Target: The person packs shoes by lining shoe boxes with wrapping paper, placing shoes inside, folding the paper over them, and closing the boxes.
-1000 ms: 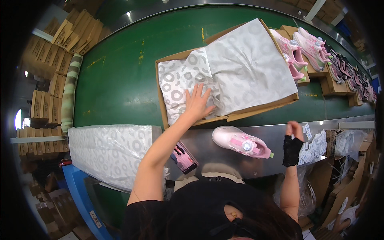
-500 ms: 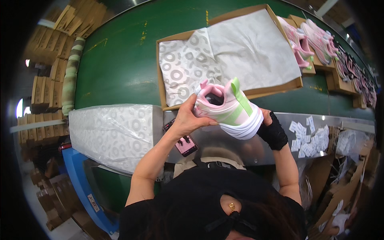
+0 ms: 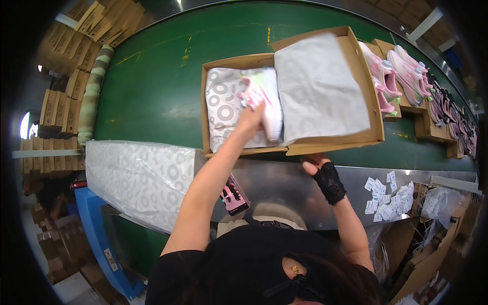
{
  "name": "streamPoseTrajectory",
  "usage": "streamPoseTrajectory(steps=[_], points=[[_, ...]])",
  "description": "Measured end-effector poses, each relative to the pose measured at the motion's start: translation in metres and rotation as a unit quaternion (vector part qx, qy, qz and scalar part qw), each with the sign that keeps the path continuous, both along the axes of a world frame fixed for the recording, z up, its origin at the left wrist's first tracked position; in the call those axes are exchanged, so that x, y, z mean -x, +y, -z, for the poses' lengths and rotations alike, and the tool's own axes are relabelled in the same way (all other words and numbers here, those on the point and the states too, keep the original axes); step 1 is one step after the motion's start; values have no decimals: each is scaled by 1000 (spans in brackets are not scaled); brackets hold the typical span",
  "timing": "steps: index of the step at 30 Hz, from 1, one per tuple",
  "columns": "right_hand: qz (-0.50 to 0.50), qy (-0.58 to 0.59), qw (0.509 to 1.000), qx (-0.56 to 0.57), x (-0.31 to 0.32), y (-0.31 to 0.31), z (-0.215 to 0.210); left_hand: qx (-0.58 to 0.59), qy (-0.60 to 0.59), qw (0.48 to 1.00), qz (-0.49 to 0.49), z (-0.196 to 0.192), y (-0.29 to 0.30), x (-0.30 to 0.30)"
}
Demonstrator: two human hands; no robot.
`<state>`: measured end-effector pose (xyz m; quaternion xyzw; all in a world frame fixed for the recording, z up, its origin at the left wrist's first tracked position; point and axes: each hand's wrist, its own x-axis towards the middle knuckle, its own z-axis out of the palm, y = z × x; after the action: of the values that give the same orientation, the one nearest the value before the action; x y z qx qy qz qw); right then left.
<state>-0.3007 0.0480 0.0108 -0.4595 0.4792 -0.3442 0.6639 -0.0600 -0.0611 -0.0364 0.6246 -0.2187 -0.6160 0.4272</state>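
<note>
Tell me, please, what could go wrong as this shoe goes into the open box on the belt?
The shoe lies on its side across the patterned tissue, so it may crumple the paper. The white sheet drapes over the other half of the cardboard box and could get trapped. The left hand grips alone while the right hand merely steadies the rim; the shoe might slip.

I see a green belt (image 3: pixel 152 96) running across. More boxed pink shoes (image 3: pixel 401 76) line its right end. A wrapped paper stack (image 3: pixel 137 178) sits at left, a phone (image 3: pixel 234 195) beside it, white tags (image 3: pixel 391 198) at right, flat cartons (image 3: pixel 56 107) far left.
</note>
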Motion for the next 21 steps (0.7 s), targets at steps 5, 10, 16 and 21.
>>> streamPoseTrajectory(steps=[5,10,16,21], points=[[242,81,966,46,-13,-24,10,0,65,986,156,-32,12,24],[56,535,705,462,-17,-39,24,211,-9,965,-158,-43,34,-47],[67,527,656,536,-41,-33,52,187,-283,941,-17,-8,52,-52],[39,531,667,522,-30,-21,51,207,-422,882,10,-29,76,-33]])
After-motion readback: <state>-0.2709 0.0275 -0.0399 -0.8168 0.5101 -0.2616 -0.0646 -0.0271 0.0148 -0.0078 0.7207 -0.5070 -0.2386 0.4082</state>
